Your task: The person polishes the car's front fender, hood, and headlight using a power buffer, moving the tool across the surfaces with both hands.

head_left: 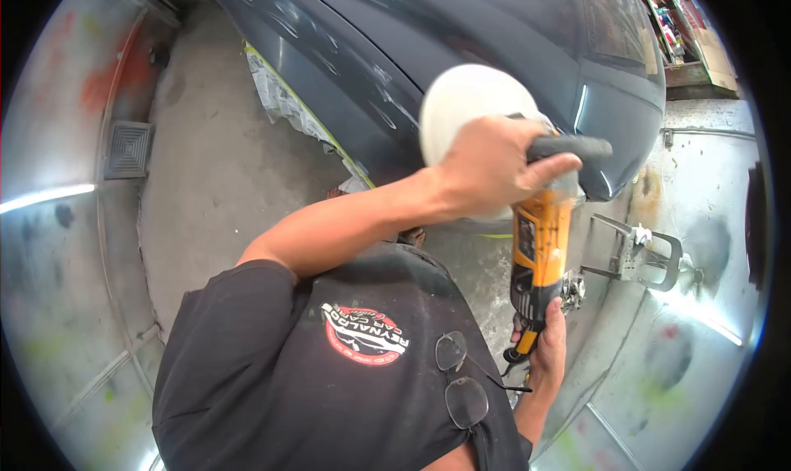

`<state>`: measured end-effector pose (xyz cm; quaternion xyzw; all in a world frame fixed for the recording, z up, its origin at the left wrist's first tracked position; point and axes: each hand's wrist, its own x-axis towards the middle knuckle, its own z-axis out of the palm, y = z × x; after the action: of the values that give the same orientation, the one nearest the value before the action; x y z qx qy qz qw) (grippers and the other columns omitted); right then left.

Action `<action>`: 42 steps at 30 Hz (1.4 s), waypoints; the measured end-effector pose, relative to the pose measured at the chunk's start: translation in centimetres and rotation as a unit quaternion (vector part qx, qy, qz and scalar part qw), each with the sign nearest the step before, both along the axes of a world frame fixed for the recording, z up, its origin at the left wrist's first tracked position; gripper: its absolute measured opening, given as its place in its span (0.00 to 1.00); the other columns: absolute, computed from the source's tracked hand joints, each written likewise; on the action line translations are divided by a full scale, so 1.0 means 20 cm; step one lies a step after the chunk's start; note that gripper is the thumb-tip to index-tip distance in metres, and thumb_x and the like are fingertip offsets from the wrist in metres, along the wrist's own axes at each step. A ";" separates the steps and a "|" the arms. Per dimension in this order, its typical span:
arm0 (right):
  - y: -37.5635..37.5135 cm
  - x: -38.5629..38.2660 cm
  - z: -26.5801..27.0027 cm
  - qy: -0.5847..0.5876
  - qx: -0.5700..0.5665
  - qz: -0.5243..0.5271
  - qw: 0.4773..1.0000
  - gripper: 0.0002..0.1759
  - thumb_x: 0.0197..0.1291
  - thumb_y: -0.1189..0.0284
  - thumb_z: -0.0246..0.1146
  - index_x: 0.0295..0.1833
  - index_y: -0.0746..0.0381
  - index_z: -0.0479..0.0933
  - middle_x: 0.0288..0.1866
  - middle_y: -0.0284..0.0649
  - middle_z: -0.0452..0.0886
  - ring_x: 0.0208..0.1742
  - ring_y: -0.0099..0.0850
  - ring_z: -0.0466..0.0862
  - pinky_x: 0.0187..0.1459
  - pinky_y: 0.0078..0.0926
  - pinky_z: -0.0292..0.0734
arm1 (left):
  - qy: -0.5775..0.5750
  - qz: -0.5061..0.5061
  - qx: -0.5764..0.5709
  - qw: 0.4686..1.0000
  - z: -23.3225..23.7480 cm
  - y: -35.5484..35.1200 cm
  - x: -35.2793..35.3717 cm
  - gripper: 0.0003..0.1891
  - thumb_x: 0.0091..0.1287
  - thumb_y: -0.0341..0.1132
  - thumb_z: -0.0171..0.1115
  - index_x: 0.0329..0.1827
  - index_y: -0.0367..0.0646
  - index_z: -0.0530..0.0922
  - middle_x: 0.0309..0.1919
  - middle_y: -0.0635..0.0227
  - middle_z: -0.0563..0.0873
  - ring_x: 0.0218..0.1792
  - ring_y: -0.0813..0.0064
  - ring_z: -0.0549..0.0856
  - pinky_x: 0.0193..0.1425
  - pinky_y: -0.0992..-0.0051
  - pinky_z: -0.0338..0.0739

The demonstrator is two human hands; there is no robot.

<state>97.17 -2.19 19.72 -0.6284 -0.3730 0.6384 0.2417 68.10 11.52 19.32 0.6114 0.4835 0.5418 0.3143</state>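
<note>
A yellow and black polisher (540, 240) with a round white pad (470, 100) is held in both hands. My left hand (498, 162) is closed around the black front handle (577, 147), close beside the pad. My right hand (550, 347) wraps the rear end of the tool, where the cord comes out; part of its grip is hidden behind the body. The pad overlaps the dark car panel (362, 51) in this view. White smears of what looks like polish streak the panel's near side.
Masking paper (284, 100) with green tape runs along the car's lower edge. Eyeglasses (463, 380) hang from the black shirt (272, 372). A grey metal frame (651, 257) stands at right by the paint-marked wall (700, 191). A wooden shelf (692, 75) holds supplies at top right.
</note>
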 end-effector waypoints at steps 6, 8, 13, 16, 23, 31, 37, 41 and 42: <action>0.28 -0.63 0.03 -0.002 0.012 0.142 0.990 0.32 0.76 0.44 0.49 0.48 0.65 0.77 0.25 0.36 0.78 0.20 0.24 0.78 0.23 0.22 0.72 | -0.027 0.101 0.114 0.988 0.05 -0.02 -0.71 0.16 0.71 0.43 0.70 0.44 0.37 0.88 0.26 0.74 0.86 0.25 0.85 0.79 0.29 0.79 0.73; 0.42 -0.91 0.08 0.008 0.020 0.198 0.980 0.31 0.76 0.44 0.49 0.45 0.64 0.77 0.24 0.35 0.77 0.20 0.23 0.76 0.23 0.21 0.71 | 0.020 0.184 0.058 0.981 0.13 -0.05 -0.97 0.18 0.72 0.48 0.68 0.44 0.38 0.88 0.22 0.79 0.79 0.24 0.89 0.73 0.27 0.82 0.66; 0.71 -1.46 0.01 0.062 0.011 0.284 0.957 0.34 0.71 0.37 0.53 0.40 0.62 0.78 0.22 0.32 0.74 0.19 0.20 0.74 0.23 0.20 0.69 | 0.064 0.298 0.009 0.952 0.18 0.03 -1.60 0.22 0.72 0.54 0.67 0.31 0.42 0.81 0.21 0.83 0.71 0.24 0.90 0.65 0.28 0.83 0.58; 0.74 -1.57 -0.03 0.092 0.016 0.290 0.953 0.38 0.67 0.33 0.54 0.38 0.62 0.78 0.22 0.32 0.74 0.18 0.20 0.73 0.22 0.21 0.69 | 0.033 0.291 0.016 0.956 0.18 0.04 -1.73 0.21 0.72 0.51 0.68 0.31 0.41 0.80 0.21 0.83 0.68 0.22 0.90 0.62 0.27 0.82 0.55; 0.58 -1.11 0.00 0.037 0.005 0.256 0.966 0.41 0.67 0.33 0.52 0.46 0.65 0.80 0.25 0.32 0.76 0.20 0.19 0.74 0.25 0.21 0.70 | -0.001 0.244 -0.001 0.970 0.10 -0.02 -1.26 0.23 0.71 0.53 0.68 0.26 0.42 0.79 0.18 0.83 0.68 0.21 0.91 0.64 0.25 0.83 0.55; 0.12 -0.21 -0.20 0.052 0.025 0.073 0.996 0.37 0.69 0.37 0.54 0.47 0.65 0.77 0.28 0.33 0.77 0.24 0.20 0.74 0.27 0.21 0.71 | 0.057 0.038 -0.001 0.998 0.05 -0.03 -0.22 0.15 0.70 0.39 0.71 0.48 0.33 0.87 0.32 0.68 0.90 0.33 0.85 0.83 0.40 0.79 0.78; -0.20 0.17 -0.62 0.074 0.073 -0.107 0.989 0.41 0.67 0.33 0.54 0.50 0.66 0.77 0.30 0.35 0.78 0.24 0.23 0.78 0.26 0.21 0.75 | 0.150 -0.155 0.025 0.976 -0.09 0.07 0.43 0.13 0.68 0.39 0.73 0.39 0.35 0.85 0.26 0.62 0.88 0.28 0.82 0.84 0.33 0.76 0.78; -0.29 0.30 -0.92 0.128 0.070 -0.209 0.967 0.40 0.69 0.34 0.51 0.49 0.65 0.78 0.30 0.36 0.79 0.22 0.25 0.79 0.24 0.22 0.77 | 0.230 -0.194 0.093 0.949 -0.21 0.18 0.81 0.19 0.63 0.47 0.75 0.32 0.38 0.82 0.21 0.56 0.84 0.22 0.63 0.86 0.28 0.67 0.79; -0.30 0.30 -0.95 0.144 0.063 -0.231 0.960 0.39 0.70 0.34 0.50 0.49 0.64 0.78 0.30 0.36 0.80 0.22 0.25 0.79 0.24 0.22 0.77 | 0.242 -0.202 0.098 0.944 -0.21 0.20 0.85 0.21 0.63 0.49 0.76 0.32 0.38 0.81 0.20 0.55 0.84 0.21 0.58 0.85 0.28 0.66 0.79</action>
<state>103.11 -8.23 0.73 -0.5819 -0.2187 0.6243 0.4731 85.20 15.48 15.09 0.8367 0.3560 0.3476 0.2290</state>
